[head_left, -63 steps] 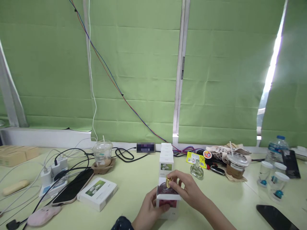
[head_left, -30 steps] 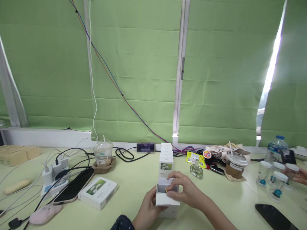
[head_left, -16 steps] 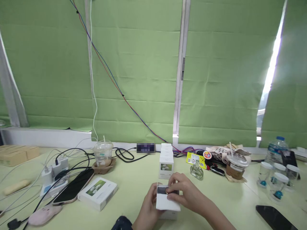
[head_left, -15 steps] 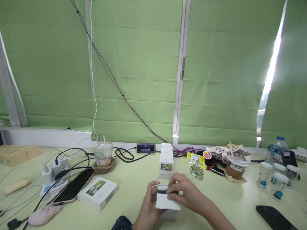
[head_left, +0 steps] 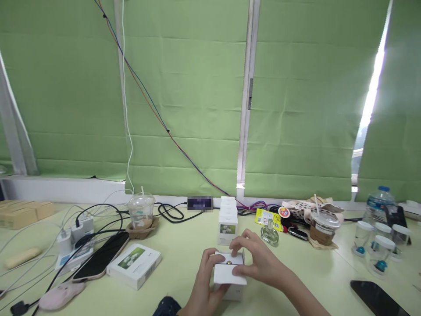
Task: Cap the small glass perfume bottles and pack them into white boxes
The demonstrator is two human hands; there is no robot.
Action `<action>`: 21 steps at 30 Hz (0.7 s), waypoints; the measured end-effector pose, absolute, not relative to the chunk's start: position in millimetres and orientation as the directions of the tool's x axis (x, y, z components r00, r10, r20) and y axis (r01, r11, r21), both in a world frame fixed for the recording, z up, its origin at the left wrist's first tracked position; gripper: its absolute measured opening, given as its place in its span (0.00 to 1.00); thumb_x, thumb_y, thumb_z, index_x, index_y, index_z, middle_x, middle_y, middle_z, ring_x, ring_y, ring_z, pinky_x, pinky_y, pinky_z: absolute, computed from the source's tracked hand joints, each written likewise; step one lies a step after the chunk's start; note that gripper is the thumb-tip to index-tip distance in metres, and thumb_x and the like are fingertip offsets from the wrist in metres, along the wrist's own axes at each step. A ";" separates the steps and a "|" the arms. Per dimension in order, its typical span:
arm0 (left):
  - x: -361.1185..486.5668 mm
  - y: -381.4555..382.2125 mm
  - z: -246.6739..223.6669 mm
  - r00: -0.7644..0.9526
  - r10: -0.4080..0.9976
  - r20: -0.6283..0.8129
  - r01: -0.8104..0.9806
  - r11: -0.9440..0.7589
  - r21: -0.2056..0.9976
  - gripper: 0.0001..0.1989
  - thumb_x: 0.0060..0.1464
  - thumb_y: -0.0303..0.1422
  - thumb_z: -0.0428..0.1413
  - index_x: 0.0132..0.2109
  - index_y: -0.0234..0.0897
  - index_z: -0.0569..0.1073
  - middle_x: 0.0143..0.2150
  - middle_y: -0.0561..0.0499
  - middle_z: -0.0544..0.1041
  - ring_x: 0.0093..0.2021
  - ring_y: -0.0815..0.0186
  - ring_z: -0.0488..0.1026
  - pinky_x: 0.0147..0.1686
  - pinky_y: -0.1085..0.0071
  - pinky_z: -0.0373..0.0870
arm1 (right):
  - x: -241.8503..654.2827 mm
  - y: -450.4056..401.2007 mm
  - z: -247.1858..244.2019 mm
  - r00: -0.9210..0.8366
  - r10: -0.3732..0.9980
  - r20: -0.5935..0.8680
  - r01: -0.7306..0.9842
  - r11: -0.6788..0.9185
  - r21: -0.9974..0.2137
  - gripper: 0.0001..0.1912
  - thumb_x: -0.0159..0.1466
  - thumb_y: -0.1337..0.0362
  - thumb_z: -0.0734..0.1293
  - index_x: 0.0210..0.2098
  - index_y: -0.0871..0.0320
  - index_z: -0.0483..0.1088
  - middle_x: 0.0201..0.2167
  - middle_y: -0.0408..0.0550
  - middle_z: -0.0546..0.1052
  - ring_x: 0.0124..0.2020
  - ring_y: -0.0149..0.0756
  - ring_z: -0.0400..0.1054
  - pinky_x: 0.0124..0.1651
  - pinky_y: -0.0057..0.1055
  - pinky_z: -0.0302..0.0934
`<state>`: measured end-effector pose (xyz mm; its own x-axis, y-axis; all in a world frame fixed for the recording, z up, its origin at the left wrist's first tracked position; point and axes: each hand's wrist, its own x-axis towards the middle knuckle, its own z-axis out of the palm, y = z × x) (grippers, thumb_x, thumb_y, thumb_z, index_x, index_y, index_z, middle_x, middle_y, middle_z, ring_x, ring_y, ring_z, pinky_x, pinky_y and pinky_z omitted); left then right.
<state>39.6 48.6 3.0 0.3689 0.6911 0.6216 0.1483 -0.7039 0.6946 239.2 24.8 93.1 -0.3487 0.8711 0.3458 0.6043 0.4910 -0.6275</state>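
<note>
In the head view, a small white box [head_left: 233, 291] stands on the table close to me, its white flap [head_left: 229, 274] folded out toward me. Inside the opening a small gold-coloured round thing shows on a white surface. My left hand [head_left: 208, 281] grips the box at its left side, thumb low and fingers at the top edge. My right hand [head_left: 256, 259] holds the box's right side, thumb on the flap and fingertips at the back of the opening. Behind it is a row of white boxes [head_left: 227, 235] with a picture on the front one.
Left of my hands lie a flat white box [head_left: 134, 265], a black phone [head_left: 101, 256], chargers and cables. A perfume bottle [head_left: 269, 235], an iced drink [head_left: 324, 228], clear jars [head_left: 381, 256] and another phone [head_left: 378, 298] are to the right.
The dark thing at the box's opening is no longer visible, and a white surface with the gold round thing shows there. My right hand's fingers have spread apart over the box.
</note>
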 end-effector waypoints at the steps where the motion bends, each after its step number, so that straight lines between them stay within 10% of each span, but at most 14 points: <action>1: 39.6 49.5 1.9 0.366 0.694 0.620 0.156 -0.703 0.694 0.17 0.53 0.27 0.57 0.48 0.46 0.64 0.48 0.48 0.62 0.51 0.57 0.67 0.49 0.60 0.66 | 240.1 26.3 93.1 -0.342 0.875 0.343 0.598 0.484 -0.639 0.19 0.48 0.68 0.74 0.39 0.53 0.70 0.39 0.45 0.72 0.44 0.41 0.65 0.48 0.35 0.59; 9: 39.7 50.7 -0.1 0.349 0.708 0.614 0.166 -0.692 0.703 0.18 0.51 0.24 0.57 0.47 0.45 0.64 0.49 0.48 0.64 0.50 0.58 0.67 0.50 0.62 0.66 | 244.0 31.7 91.0 -0.423 0.840 0.339 0.345 0.496 -0.797 0.11 0.57 0.63 0.69 0.40 0.55 0.69 0.37 0.45 0.75 0.37 0.36 0.69 0.38 0.30 0.63; 14: 39.8 44.8 12.0 0.368 0.728 0.578 0.157 -0.661 0.734 0.13 0.54 0.27 0.56 0.46 0.43 0.65 0.48 0.48 0.65 0.50 0.59 0.67 0.49 0.63 0.66 | 250.8 28.5 95.0 -0.531 0.785 0.320 0.312 0.532 -0.788 0.24 0.48 0.59 0.76 0.43 0.53 0.70 0.42 0.45 0.75 0.41 0.38 0.69 0.44 0.33 0.62; 21: 39.1 44.4 16.0 0.345 0.757 0.556 0.176 -0.634 0.753 0.11 0.61 0.34 0.50 0.49 0.41 0.69 0.49 0.45 0.66 0.52 0.57 0.65 0.52 0.61 0.66 | 241.2 40.1 82.7 -0.309 0.868 0.388 0.276 0.472 -0.837 0.13 0.60 0.55 0.66 0.36 0.57 0.76 0.37 0.51 0.76 0.38 0.40 0.70 0.39 0.34 0.64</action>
<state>39.1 44.4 16.0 0.3445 0.7566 0.5558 0.1764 -0.6337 0.7532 241.2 40.1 82.7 -0.3093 0.8682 0.3880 0.2763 0.4725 -0.8369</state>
